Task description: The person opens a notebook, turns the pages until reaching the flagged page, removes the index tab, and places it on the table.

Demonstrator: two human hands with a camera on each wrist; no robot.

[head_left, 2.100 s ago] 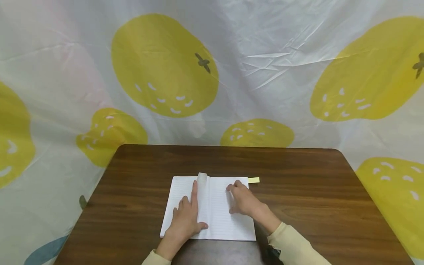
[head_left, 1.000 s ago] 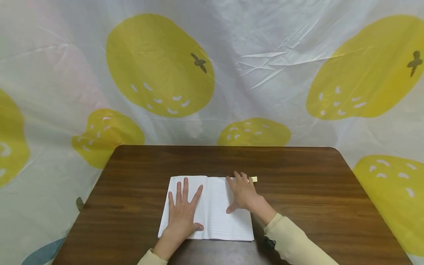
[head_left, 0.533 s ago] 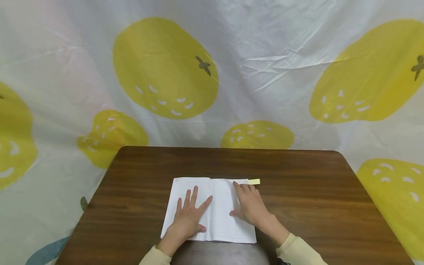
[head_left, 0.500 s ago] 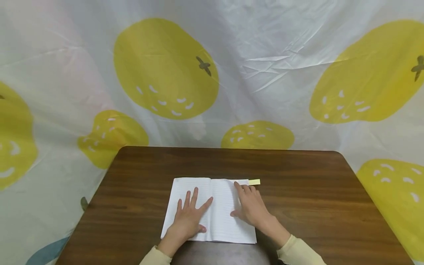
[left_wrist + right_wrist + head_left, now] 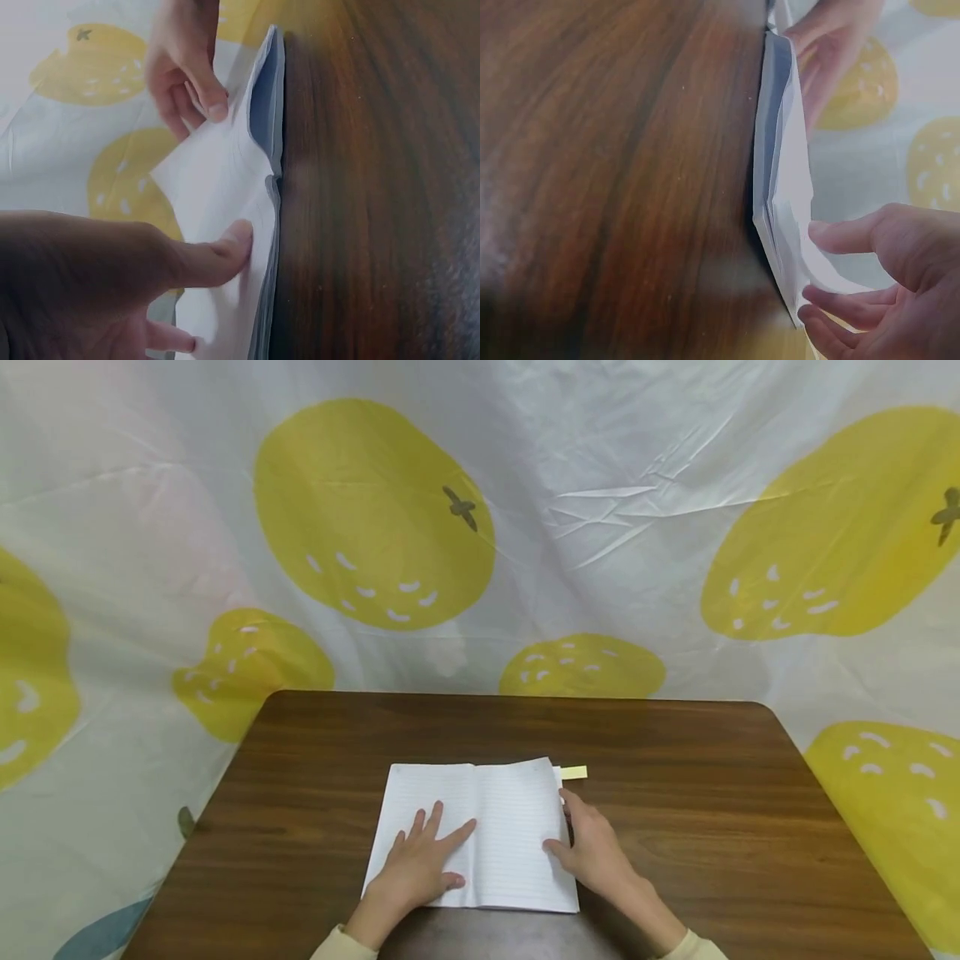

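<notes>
An open notebook (image 5: 472,835) lies flat at the near middle of the table (image 5: 675,827), a yellow tab (image 5: 573,772) jutting out at its 1 o'clock corner. The left hand (image 5: 416,868), fingers spread, presses the left page. The right hand (image 5: 592,852) pinches the right page's outer edge, thumb on top, lifting it slightly. The paper looks thin, light and floppy, easily creased, so it is best taken at that free 3 o'clock edge while the left grip pins the book.

Bare desk (image 5: 712,793) is left on all sides of the open notebook (image 5: 495,827), so free passage is allowed; only a yellow tab (image 5: 574,772) is found at its far-right corner.
</notes>
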